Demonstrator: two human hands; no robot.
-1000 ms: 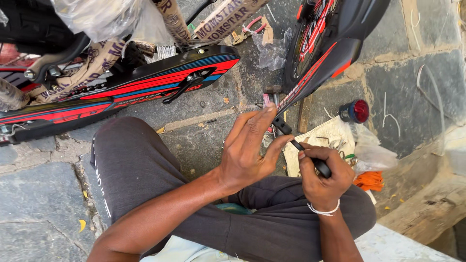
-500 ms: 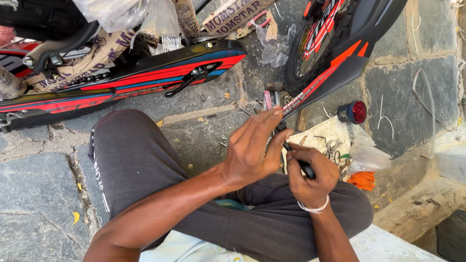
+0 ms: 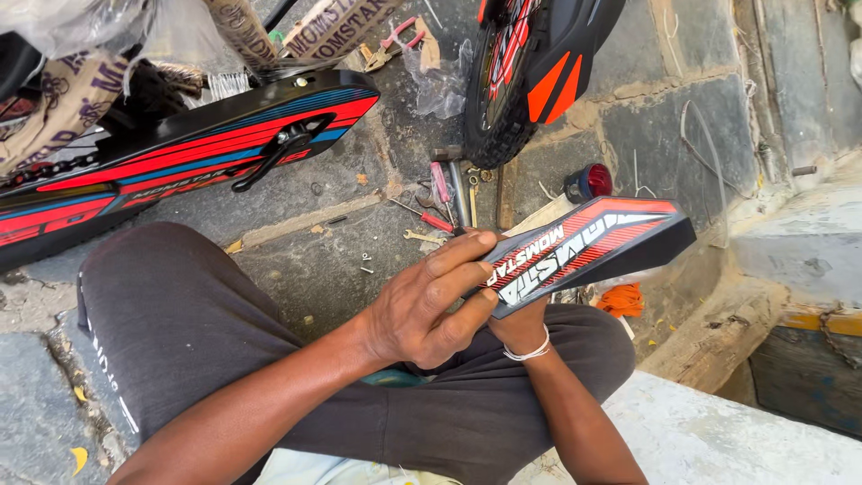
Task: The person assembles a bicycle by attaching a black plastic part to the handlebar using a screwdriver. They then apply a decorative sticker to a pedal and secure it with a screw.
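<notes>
Where the person sits cross-legged on the stone floor [image 3: 341, 269], the left hand [image 3: 426, 305] grips the near end of a black, red and white mudguard [image 3: 584, 251], fingers wrapped over its top, holding it above the lap. Right hand [image 3: 521, 328]: under the mudguard, mostly hidden; grasp cannot be told; white bracelet [image 3: 530, 352] on wrist. Beyond, on the floor: screwdrivers and small tools [image 3: 440, 202], red reflector [image 3: 588, 182], bicycle wheel [image 3: 503, 81], black-and-red bicycle frame [image 3: 189, 153].

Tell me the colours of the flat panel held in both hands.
Black panel with red diagonal stripes and white lettering, seen in the head view.
</notes>
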